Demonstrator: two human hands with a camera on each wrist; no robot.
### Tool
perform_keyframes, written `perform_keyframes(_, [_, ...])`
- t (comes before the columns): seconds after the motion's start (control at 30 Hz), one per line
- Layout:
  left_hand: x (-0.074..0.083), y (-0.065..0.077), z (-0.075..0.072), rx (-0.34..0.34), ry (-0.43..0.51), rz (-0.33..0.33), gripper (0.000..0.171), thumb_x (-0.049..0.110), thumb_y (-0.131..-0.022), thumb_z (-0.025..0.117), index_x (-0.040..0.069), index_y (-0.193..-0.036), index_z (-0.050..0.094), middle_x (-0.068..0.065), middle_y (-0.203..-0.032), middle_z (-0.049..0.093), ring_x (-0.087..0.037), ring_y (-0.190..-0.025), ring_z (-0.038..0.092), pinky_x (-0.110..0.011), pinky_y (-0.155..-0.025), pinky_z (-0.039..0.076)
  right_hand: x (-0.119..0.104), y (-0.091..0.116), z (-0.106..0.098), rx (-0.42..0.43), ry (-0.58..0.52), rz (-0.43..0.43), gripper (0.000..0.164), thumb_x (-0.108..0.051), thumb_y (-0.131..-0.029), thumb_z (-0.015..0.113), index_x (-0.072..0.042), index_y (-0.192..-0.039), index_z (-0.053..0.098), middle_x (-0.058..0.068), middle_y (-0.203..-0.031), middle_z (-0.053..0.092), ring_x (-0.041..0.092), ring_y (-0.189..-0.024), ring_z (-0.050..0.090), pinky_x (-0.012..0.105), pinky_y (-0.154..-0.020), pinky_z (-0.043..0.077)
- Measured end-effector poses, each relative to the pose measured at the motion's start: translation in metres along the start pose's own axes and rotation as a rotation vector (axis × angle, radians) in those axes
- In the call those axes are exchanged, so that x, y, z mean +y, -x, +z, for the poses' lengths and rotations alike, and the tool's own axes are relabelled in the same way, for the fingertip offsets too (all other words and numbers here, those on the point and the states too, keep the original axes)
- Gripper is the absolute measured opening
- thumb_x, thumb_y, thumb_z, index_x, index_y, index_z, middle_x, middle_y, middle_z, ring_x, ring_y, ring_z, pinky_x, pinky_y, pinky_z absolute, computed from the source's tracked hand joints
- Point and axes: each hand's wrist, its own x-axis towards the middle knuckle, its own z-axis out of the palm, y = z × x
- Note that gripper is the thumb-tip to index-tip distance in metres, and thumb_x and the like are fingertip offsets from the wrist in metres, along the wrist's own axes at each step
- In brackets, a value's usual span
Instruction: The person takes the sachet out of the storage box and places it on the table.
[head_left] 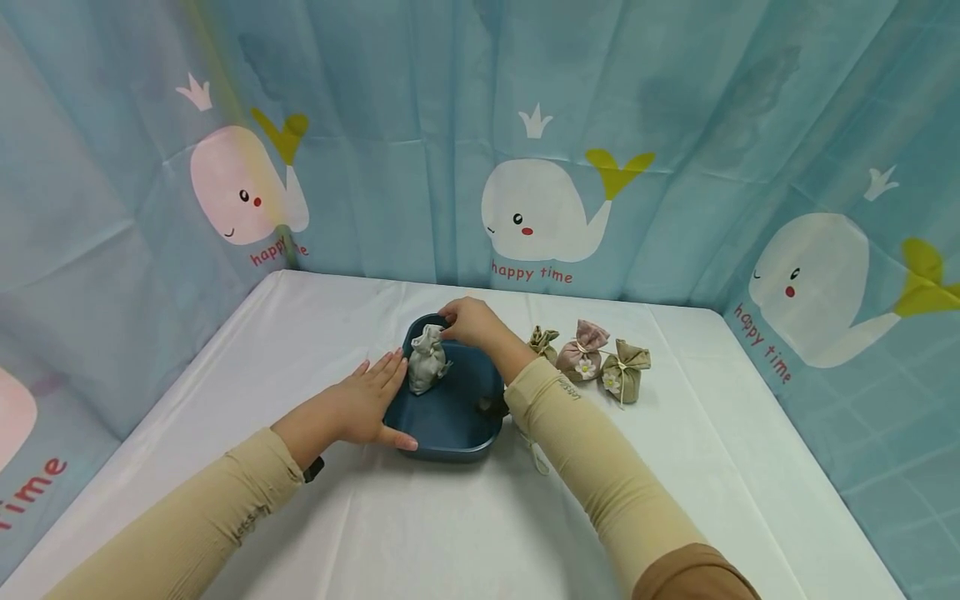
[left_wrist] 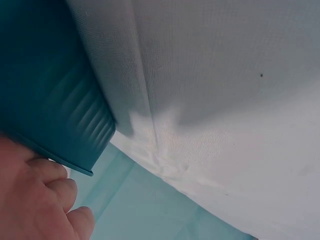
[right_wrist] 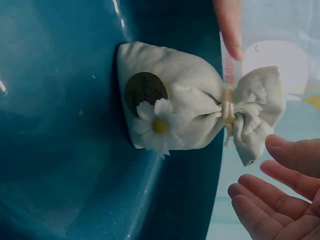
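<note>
A blue basin [head_left: 457,454] stands on the white table. Inside its left side, a pale grey-green cloth sachet [head_left: 427,367] stands upright against the wall. The right wrist view shows this sachet [right_wrist: 195,95] with a tied neck, a white flower and a round dark label. My left hand [head_left: 367,404] rests along the basin's left rim, fingers extended and thumb over the near edge. At the far rim, my right hand [right_wrist: 285,195] is beside the sachet's gathered top, fingers loosely bent and not closed around it. A dark item [head_left: 491,406] in the basin's right side is partly hidden by my right arm.
To the basin's right stand a pink sachet [head_left: 581,354], an olive sachet [head_left: 627,373] and a patterned sachet [head_left: 543,342], the last partly behind my forearm. A pale cord [head_left: 536,454] shows beside the right sleeve. A whale-printed blue curtain [head_left: 360,208] encloses the table.
</note>
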Motion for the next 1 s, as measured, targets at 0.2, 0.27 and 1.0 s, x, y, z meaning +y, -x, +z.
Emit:
perform_keyframes(0.2, [0.001,-0.002,-0.003,-0.004,-0.001,0.011,0.127,0.086,-0.062,0.043,-0.001,-0.146,0.005,-0.017,-0.152,-0.004,-0.031,-0.139,-0.002,-0.053,-0.108,0.007,-0.002,-0.001,0.004,0.007,0.015,-0.002,0.040,-0.017,-0.083,0.068,-0.008,-0.121,0.060,0.008,-0.111,0.064,0.019,-0.102,0.058,0.029,-0.085,0.047])
perform_keyframes(0.27, [0.003,-0.003,-0.003,0.000,0.001,0.020,0.128,0.087,-0.061,0.042,-0.002,-0.145,0.005,-0.017,-0.152,-0.004,-0.032,-0.139,-0.001,-0.054,-0.108,0.007,-0.003,-0.001,0.005,0.007,0.016,-0.003,0.038,-0.016,-0.083,0.068,-0.008,-0.120,0.061,0.007,-0.110,0.064,0.018,-0.102,0.059,0.028,-0.084,0.048])
perform_keyframes(1.0, [0.012,-0.006,0.002,0.018,-0.026,0.014,0.128,0.087,-0.062,0.043,-0.002,-0.145,0.004,-0.018,-0.151,-0.007,-0.032,-0.139,-0.002,-0.053,-0.108,0.010,-0.006,0.001,0.010,-0.015,0.067,-0.024,0.010,-0.017,-0.085,0.065,-0.009,-0.089,0.071,0.004,-0.085,0.067,0.015,-0.073,0.057,0.026,-0.064,0.046])
